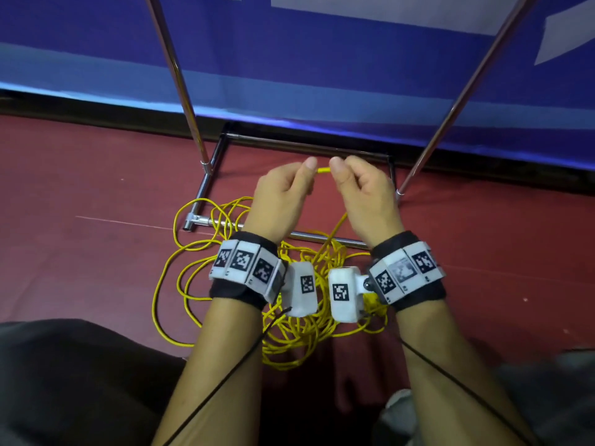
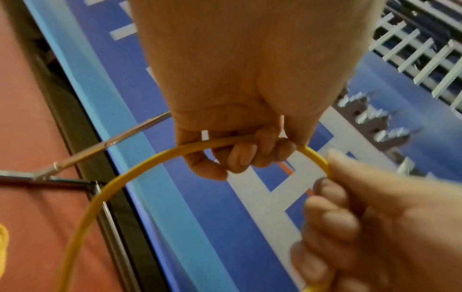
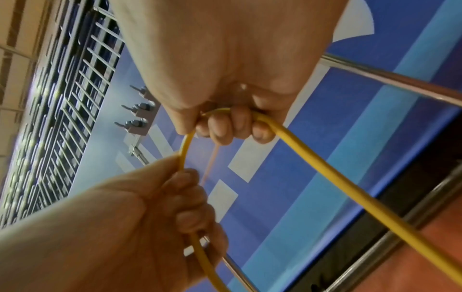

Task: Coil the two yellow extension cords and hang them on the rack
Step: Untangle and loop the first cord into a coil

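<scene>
Yellow cord (image 1: 289, 329) lies in a loose tangle on the red floor under my wrists, some loops crossing the rack's base bar. I hold one strand (image 1: 323, 169) up between both hands. My left hand (image 1: 289, 185) grips it in curled fingers (image 2: 240, 156), and the cord (image 2: 130, 173) arcs down from there to the floor. My right hand (image 1: 357, 185) grips the same strand a short way along, fingers (image 3: 225, 128) curled round it, the cord (image 3: 350, 193) running down and away. The metal rack (image 1: 180, 78) stands just beyond my hands; its top is out of view.
The rack's two chrome uprights (image 1: 463, 91) slant up on either side, joined by floor bars (image 1: 322, 236). A blue banner wall (image 1: 322, 75) stands close behind the rack. My knees (image 1: 64, 381) fill the lower corners.
</scene>
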A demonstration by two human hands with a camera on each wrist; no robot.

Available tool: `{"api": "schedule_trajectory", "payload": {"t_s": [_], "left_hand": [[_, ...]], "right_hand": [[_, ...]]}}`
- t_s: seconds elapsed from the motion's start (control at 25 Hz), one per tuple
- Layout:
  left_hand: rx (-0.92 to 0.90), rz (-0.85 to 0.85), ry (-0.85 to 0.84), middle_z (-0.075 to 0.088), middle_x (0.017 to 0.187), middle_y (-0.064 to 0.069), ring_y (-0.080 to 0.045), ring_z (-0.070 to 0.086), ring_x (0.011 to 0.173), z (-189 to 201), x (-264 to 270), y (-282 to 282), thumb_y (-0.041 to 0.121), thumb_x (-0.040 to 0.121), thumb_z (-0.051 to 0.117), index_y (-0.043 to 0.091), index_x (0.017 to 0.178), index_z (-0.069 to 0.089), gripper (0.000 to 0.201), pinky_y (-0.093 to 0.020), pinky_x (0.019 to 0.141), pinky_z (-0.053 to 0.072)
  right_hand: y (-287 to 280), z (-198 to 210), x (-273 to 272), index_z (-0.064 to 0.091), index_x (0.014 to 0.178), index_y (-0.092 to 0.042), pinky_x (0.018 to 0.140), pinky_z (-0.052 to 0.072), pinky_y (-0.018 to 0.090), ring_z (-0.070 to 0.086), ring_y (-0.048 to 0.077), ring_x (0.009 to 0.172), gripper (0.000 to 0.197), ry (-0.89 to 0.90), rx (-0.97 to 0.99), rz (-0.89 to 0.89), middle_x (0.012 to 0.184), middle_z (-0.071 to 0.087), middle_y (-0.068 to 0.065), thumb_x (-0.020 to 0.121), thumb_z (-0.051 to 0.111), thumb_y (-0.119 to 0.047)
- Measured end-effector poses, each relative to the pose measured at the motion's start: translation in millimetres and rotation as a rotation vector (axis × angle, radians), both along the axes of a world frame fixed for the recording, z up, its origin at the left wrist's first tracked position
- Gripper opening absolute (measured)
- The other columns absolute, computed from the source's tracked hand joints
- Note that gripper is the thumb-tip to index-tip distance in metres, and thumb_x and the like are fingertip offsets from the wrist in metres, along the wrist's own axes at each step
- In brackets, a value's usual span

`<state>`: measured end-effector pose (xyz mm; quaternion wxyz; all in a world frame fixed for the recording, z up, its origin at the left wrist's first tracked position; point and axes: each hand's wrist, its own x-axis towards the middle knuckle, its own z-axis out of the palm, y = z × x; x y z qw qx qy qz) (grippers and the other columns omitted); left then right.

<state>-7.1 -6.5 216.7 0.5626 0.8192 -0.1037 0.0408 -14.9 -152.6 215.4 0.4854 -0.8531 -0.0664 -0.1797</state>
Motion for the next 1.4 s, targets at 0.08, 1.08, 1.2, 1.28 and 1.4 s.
{"api": "schedule_trajectory", "payload": {"t_s": [0.08, 1.08, 1.2, 1.28, 1.4], "left_hand": [[-0.192, -0.027, -0.064, 0.035, 0.059, -0.001, -0.016, 0.031, 0.060, 7.5, 2.2, 0.6, 0.048, 0.096, 0.043, 0.010, 0.062, 0.042, 0.052, -0.039, 0.058, 0.028], [0.003, 0.078, -0.085, 0.047, 0.055, 0.012, -0.001, 0.038, 0.052, 24.9, 10.7, 58.1, 0.038, 0.082, 0.078, 0.019, 0.071, 0.060, 0.028, -0.019, 0.052, 0.031], [0.291, 0.028, -0.030, 0.055, 0.062, 0.010, 0.002, 0.048, 0.053, 15.1, 11.1, 53.5, 0.044, 0.079, 0.079, 0.022, 0.081, 0.061, 0.027, -0.013, 0.053, 0.034], [0.231, 0.003, -0.079, 0.055, 0.057, 0.011, 0.000, 0.047, 0.054, 19.1, 8.7, 44.6, 0.050, 0.085, 0.068, 0.025, 0.075, 0.062, 0.028, -0.015, 0.054, 0.034], [0.109, -0.025, -0.146, 0.047, 0.049, 0.014, -0.002, 0.041, 0.050, 26.5, 5.8, 34.2, 0.041, 0.095, 0.060, 0.022, 0.065, 0.059, 0.036, -0.015, 0.052, 0.029]], "right_hand": [[-0.2, -1.3, -1.2, 0.046, 0.067, -0.008, 0.061, 0.037, 0.035, 0.042, 0.023, 0.061, 0.049, 0.049, 0.126, 0.123, 0.062, 0.046, 0.012, 0.097, 0.039, -0.046], [-9.2, -67.6, 0.6, 0.045, 0.073, -0.010, 0.057, 0.038, 0.038, 0.045, 0.029, 0.057, 0.037, 0.290, 0.017, -0.016, 0.060, 0.047, 0.015, 0.097, 0.046, -0.038], [-8.8, -48.2, -1.7, 0.039, 0.068, -0.015, 0.057, 0.035, 0.035, 0.043, 0.023, 0.056, 0.036, 0.236, -0.068, 0.013, 0.055, 0.040, 0.004, 0.097, 0.047, -0.034], [-0.8, -27.2, -5.0, 0.036, 0.067, -0.019, 0.053, 0.029, 0.024, 0.032, 0.010, 0.054, 0.036, 0.161, -0.108, 0.067, 0.056, 0.033, -0.004, 0.099, 0.051, -0.027], [2.9, -7.9, -0.9, 0.045, 0.072, -0.012, 0.056, 0.030, 0.023, 0.033, 0.010, 0.059, 0.031, 0.040, -0.022, 0.100, 0.061, 0.039, 0.008, 0.099, 0.050, -0.027]]}}
